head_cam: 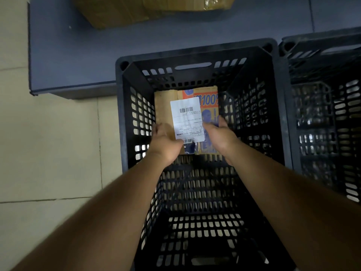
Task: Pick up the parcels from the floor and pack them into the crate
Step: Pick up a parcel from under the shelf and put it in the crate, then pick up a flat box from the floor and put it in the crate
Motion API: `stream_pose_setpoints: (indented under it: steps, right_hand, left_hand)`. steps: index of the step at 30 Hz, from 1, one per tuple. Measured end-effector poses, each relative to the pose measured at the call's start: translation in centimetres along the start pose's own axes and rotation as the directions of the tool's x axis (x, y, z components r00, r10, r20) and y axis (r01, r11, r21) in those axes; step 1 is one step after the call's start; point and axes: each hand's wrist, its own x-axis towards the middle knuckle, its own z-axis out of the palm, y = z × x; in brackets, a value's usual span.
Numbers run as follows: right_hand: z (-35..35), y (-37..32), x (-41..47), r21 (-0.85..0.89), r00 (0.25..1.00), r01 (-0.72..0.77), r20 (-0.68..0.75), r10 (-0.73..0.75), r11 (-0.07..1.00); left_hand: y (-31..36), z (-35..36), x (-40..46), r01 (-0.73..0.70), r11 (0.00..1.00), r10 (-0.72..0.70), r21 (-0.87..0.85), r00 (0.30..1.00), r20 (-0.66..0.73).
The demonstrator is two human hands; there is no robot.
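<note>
Step in hand: placing. The left hand (166,143) and right hand (220,137) grip the cardboard parcel (166,106) at its near corners, fingers curled round its edges, low inside the black crate (281,106) at the far wall. The next move likely calls for release and withdrawal. Count: two crates (332,114), one parcel inside, one cardboard box (136,10) beyond.

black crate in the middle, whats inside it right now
One cardboard parcel with a white shipping label lies at the far end of the black crate, both hands on its near edge. The left hand and right hand cover that edge.
</note>
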Motion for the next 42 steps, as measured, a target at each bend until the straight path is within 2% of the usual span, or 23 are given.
stream_pose_setpoints:
  steps: [5,11,16,21,27,32,39,42]
  right_hand:
    - [0.2,-0.8,-7.4,-0.052,0.999,0.013,-0.039,-0.015,0.999]
    - [-2.6,-3.1,-19.4,-0.147,0.998,0.045,-0.028,-0.050,0.988]
    - [-7.0,-5.9,-28.9,-0.220,0.990,0.097,-0.083,-0.118,0.971]
    - [-11.0,-8.1,-37.0,-0.230,0.979,0.131,-0.123,-0.163,0.964]
    - [-13.9,-9.1,-44.7,-0.174,0.962,0.207,-0.145,-0.233,0.963]
    - [-14.9,-8.0,-48.5,-0.099,0.934,0.250,-0.238,-0.267,0.963]
    - [-19.6,-5.6,-52.8,-0.034,0.875,0.287,-0.398,-0.276,0.957]
    - [-23.1,-3.8,-54.2,0.031,0.851,0.285,-0.469,-0.237,0.958]
  left_hand:
    - [1.1,-1.0,-7.7,-0.070,0.996,0.074,-0.060,0.995,0.070]
    - [4.2,-3.9,-19.2,-0.050,0.978,0.069,-0.204,0.994,0.090]
    - [8.3,-7.8,-28.8,-0.174,0.971,0.180,-0.161,0.983,0.022]
    - [12.4,-10.9,-36.8,-0.220,0.958,0.214,-0.182,0.975,-0.050]
    - [15.5,-12.3,-42.9,-0.306,0.927,0.298,-0.215,0.952,-0.068]
    - [15.6,-11.8,-45.3,-0.327,0.919,0.333,-0.220,0.943,-0.013]
    - [18.2,-9.1,-48.4,-0.408,0.907,0.416,-0.104,0.907,0.072]
    - [20.9,-6.7,-50.1,-0.456,0.889,0.458,-0.045,0.880,0.122]
